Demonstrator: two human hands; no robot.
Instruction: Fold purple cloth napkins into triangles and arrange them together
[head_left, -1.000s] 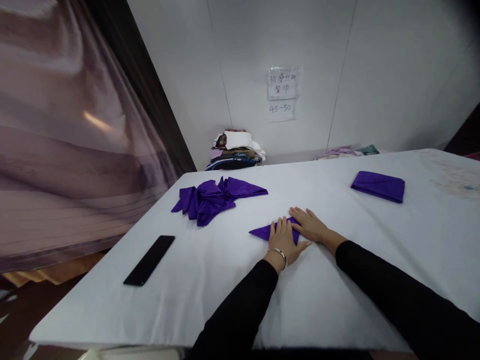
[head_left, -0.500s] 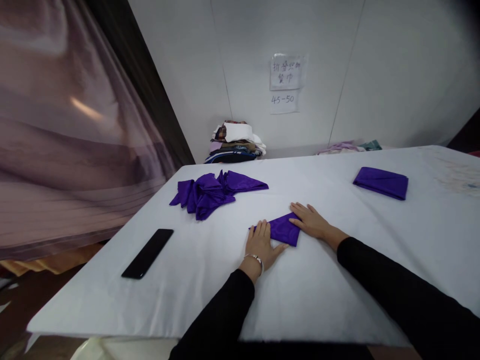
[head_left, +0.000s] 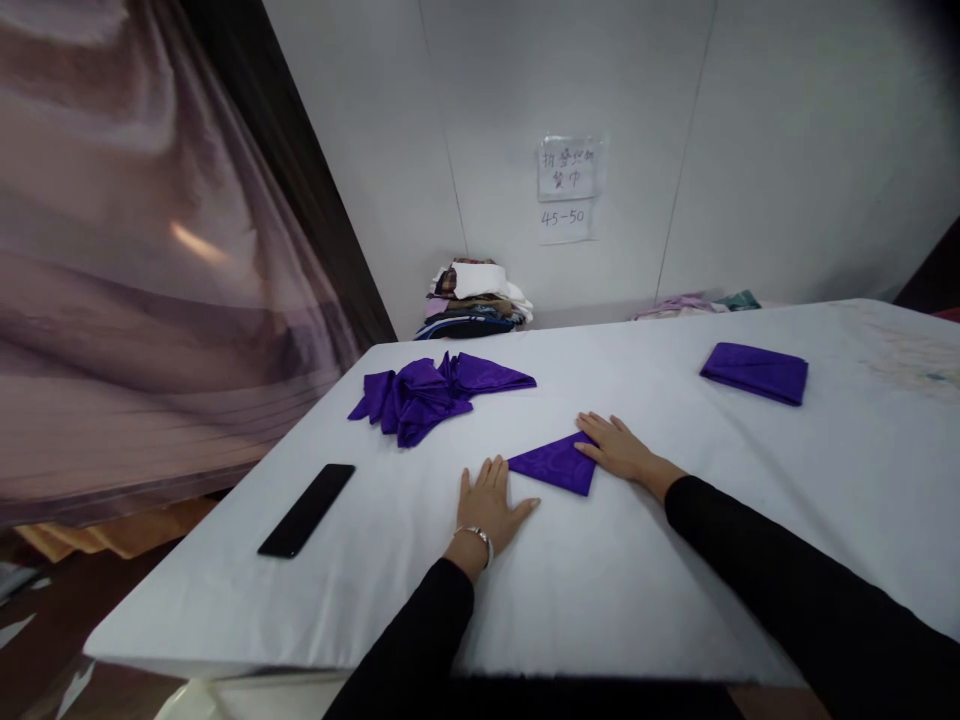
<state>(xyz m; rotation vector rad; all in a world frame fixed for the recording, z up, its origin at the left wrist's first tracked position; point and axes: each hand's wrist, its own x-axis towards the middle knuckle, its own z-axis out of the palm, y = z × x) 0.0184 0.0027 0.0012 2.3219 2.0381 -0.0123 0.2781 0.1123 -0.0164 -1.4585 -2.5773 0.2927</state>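
Note:
A purple cloth napkin [head_left: 553, 463], folded into a flat triangle, lies on the white-covered table [head_left: 637, 580]. My right hand [head_left: 611, 447] rests on its far right corner, fingers spread and pressing lightly. Just off the triangle's left tip, my left hand [head_left: 491, 510] lies on the tablecloth with its fingers apart; a silvery bracelet circles that wrist. Neither hand grips anything. Farther left is a crumpled bunch of purple cloth [head_left: 420, 392], gathered in pleats. Another purple cloth [head_left: 756, 372], folded into a flat rectangle, sits at the right.
A black phone [head_left: 307, 510] lies near the table's left side. Behind the far edge stands a stack of folded clothes [head_left: 472, 300], with more fabric [head_left: 686, 305] farther right. Handwritten paper signs [head_left: 568, 188] hang on the wall. A pinkish curtain [head_left: 150, 280] hangs at the left.
My left hand has slid left off the folded napkin, uncovering its pointed left tip. My right hand stays on the right corner. The camera view has shifted slightly.

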